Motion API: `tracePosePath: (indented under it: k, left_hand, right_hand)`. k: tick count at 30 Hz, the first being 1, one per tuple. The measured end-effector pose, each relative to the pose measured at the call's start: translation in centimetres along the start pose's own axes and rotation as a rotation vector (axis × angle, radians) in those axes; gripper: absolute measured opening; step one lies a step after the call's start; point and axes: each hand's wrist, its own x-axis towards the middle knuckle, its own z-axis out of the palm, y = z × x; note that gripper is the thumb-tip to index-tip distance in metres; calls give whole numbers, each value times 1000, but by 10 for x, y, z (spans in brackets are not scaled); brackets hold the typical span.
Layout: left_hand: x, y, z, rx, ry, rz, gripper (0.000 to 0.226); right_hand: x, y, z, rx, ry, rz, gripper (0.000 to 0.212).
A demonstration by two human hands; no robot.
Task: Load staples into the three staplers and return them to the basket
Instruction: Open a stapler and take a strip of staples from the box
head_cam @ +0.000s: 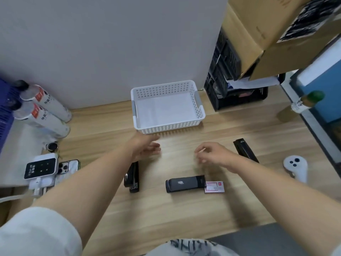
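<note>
Lying apart on the light wooden table (184, 218), all 3 outside the white perforated plastic basket (168, 126) sitting far centre: left black stapler (132, 177), middle black stapler (184, 184), right black stapler (245, 150). Touching the middle one's right end: small red-and-white staple box (215, 187). Hovering apart: left hand (145, 146) with fingers relaxed; right hand (212, 154) blurring, grip impossible to tell.

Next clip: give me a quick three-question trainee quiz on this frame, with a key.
1. True or false: the white basket holds a stapler.
2. How many staplers lie on the table?
3. Which lies nearest the staple box? A) grey stapler B) left hand C) the basket
Key: 1 false. 2 three: black stapler at left, grey stapler, black stapler at right. 3 A.
</note>
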Motion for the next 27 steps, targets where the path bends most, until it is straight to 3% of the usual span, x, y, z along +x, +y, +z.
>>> tracePosePath:
  k: [3, 5, 8, 11, 17, 21, 24, 27]
  left_hand:
    - [-13, -17, 19, 267, -88, 74, 22]
    - [-22, -30, 30, 353, -116, 64, 15]
    - [-38, -46, 38, 454, -140, 48, 25]
    - [-58, -53, 39, 461, -146, 59, 29]
    - [-82, -58, 39, 278, -165, 228, 56]
    - [-81, -47, 55, 263, -158, 360, 51]
    - [-77, -41, 66, 398, -111, 439, 40]
    - [-75, -42, 69, 338, -114, 433, 29]
  right_hand:
    - [-10, -1, 27, -347, -217, -191, 52]
    - [-14, 5, 53, -622, -250, -324, 67]
    - [-14, 13, 79, -928, -100, -510, 46]
    - [-10, 10, 64, -806, -46, -536, 30]
    - [-9, -11, 0, -357, 0, -502, 37]
    - [-15, -23, -14, -343, -61, -552, 40]
    - [-17, -26, -13, -341, -24, -573, 38]
    - [-17, -27, -10, -398, 20, -602, 33]
